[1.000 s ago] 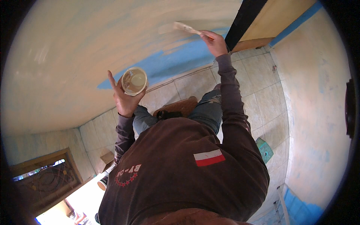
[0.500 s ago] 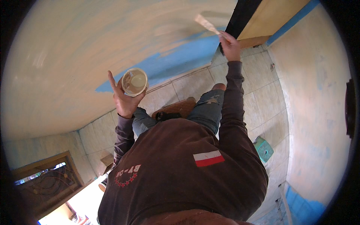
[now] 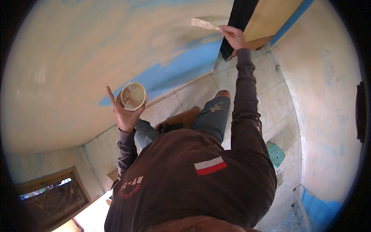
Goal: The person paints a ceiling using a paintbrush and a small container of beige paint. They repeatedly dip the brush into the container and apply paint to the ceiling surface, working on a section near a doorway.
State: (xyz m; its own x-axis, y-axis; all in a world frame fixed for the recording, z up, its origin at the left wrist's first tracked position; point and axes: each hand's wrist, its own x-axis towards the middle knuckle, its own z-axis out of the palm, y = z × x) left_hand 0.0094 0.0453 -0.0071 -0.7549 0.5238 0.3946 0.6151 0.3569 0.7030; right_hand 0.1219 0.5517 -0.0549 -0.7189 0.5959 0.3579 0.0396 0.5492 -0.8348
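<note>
- Cream-painted wall with a remaining band of old blue paint along its lower part, just above the pale tiled floor
- Black door frame edge and a yellowish wooden door panel just beyond the blue band, at the wall's far end
- Small green box-shaped object on the tiles, well apart from the wall, beside the outstretched sleeve
- Dark-framed window with a metal grille near the wall's other end
- Right hand closed around the handle of a flat cream-coated paintbrush, bristles against the wall above the blue band
- Left hand cupped under a small round plastic cup of cream paint, fingers curled on its side, forefinger raised, held near the wall's blue band
</note>
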